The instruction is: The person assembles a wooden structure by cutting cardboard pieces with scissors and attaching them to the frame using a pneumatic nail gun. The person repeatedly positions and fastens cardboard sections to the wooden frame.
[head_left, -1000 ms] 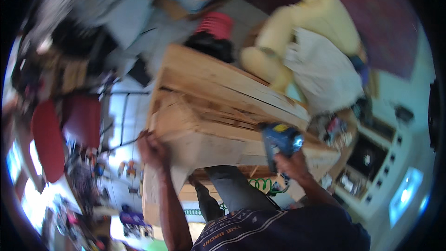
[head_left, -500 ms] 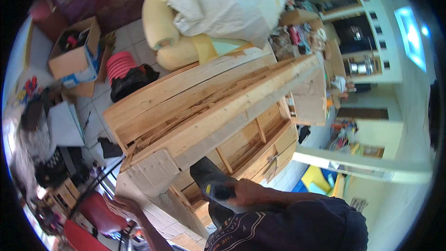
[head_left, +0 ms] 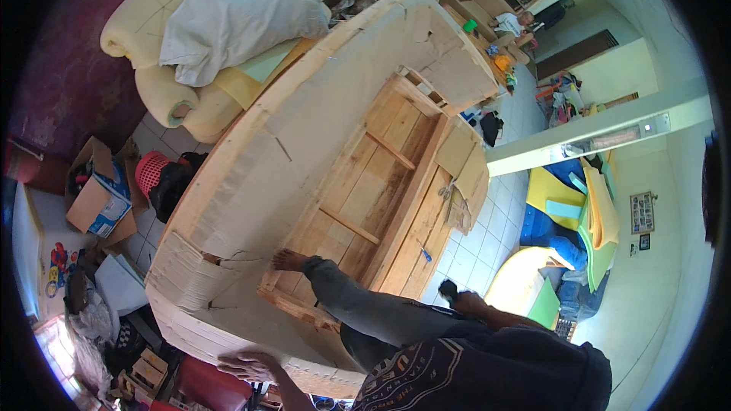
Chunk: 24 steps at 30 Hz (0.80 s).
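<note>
A large wooden sofa frame (head_left: 371, 266), its back covered with a pale cardboard-like sheet (head_left: 266, 175), fills the middle. My left hand (head_left: 250, 366) lies with fingers spread on the covered near-left end of the frame. Off the frame's right side, my right hand (head_left: 470, 306) is closed around a black tool (head_left: 448, 290), whose kind I cannot make out. My bare foot (head_left: 289, 260) rests at the frame's inner near edge, the leg crossing over the wood. On the front boards lie scissors (head_left: 447, 189) and a small blue-handled tool (head_left: 426, 254).
Foam rolls (head_left: 164, 7) and a white sack (head_left: 244, 19) sit behind the frame. A cardboard box (head_left: 90, 190) and pink basket (head_left: 151, 171) stand left, a red seat (head_left: 205, 387) near left. A pillar (head_left: 579, 141) and coloured foam sheets (head_left: 560, 198) are right. Another person (head_left: 514, 24) is far off.
The view has swung, now showing the inner face of the sofa back. My left hand has come down onto the frame's end. My right hand has moved right with the black tool.
</note>
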### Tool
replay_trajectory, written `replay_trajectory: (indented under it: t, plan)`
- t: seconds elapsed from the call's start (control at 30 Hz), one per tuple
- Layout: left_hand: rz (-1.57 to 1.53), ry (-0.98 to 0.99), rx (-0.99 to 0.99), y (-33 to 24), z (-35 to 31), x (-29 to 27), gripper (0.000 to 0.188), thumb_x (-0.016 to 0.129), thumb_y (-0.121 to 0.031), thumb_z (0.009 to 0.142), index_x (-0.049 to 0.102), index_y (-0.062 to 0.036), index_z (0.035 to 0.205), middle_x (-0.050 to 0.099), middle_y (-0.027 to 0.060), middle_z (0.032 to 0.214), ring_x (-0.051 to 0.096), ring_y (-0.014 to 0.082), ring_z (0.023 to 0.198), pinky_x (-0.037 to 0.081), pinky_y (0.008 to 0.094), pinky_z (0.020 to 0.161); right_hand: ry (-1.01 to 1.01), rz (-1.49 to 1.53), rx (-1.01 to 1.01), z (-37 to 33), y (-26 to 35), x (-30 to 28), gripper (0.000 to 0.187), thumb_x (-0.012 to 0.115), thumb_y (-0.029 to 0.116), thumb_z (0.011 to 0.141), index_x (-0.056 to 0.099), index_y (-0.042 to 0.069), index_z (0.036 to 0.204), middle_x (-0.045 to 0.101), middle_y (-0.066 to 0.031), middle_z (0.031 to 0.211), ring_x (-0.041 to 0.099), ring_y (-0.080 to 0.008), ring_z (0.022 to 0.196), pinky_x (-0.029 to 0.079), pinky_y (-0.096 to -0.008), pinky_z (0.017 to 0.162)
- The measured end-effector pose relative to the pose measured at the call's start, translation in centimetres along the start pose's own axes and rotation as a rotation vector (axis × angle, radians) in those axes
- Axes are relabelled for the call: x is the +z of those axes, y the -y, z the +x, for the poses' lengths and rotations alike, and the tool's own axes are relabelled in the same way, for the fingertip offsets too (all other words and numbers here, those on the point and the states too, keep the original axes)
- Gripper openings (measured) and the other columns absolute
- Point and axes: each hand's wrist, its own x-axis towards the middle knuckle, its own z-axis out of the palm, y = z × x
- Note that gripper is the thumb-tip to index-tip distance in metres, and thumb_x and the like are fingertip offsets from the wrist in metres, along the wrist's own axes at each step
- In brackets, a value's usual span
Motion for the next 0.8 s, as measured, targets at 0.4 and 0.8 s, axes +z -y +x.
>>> replay_trajectory:
  t: [0.4,0.8]
  plan:
    - [0.097,-0.037,-0.035,2.3,1.4,2.5,0.069,0.014,-0.053,0.110,0.025,-0.0117,0.165,0.024,0.0176,0.169,0.024,0.0356,0.156,0.034,0.0599,0.116,0.004,0.331,0.053,-2.9,-18.1,14.8,0.042,0.062,0.041,0.093,0.071,0.005,0.113,0.073,-0.0241,0.114,0.071,-0.0406,0.107,0.056,-0.0504,0.090]
    - [-0.041,-0.427,0.335,-3.1,-6.4,2.1,0.064,0.057,-0.050,0.101,0.053,-0.0054,0.146,0.054,0.0231,0.146,0.056,0.0440,0.128,0.052,0.0594,0.093,0.220,0.579,0.335,3.6,-28.1,18.2,0.050,0.066,0.040,0.092,0.069,0.005,0.126,0.070,-0.0263,0.122,0.068,-0.0414,0.116,0.053,-0.0494,0.099]
